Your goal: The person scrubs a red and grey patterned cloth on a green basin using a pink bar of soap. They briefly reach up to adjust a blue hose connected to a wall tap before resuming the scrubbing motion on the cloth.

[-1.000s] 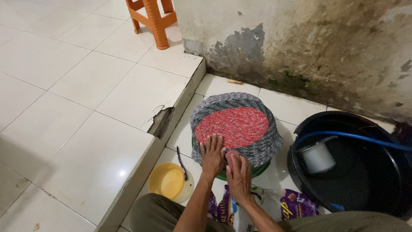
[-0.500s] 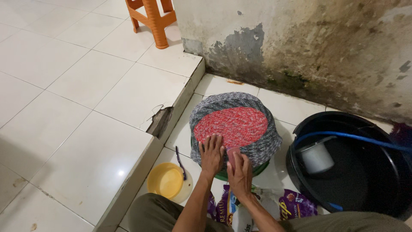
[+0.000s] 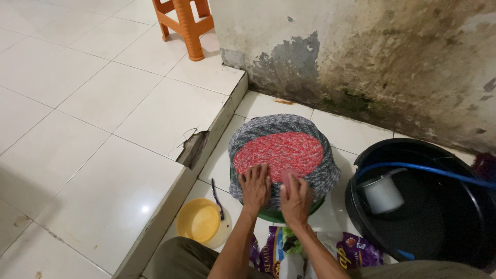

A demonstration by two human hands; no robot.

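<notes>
Left hand (image 3: 256,187) flat, fingers spread, on braided red-grey mat (image 3: 281,151) near edge; right hand (image 3: 295,195) beside, fingers curled around pink object (image 3: 285,176).

A braided mat (image 3: 281,150) lies over a basin (image 3: 289,213); a bowl (image 3: 199,220) sits near-left, a tub (image 3: 439,206) right (pot (image 3: 382,194) inside), a stool (image 3: 186,23) far off.

left hand (image 3: 256,187) flat, palm down, fingers spread and pointing away from the body. right hand (image 3: 295,196) just beside it, palm down, fingers curled over something small and pink at the fingertips. both forearms bare, reaching forward from below, close together, wrists nearly straight.
</notes>
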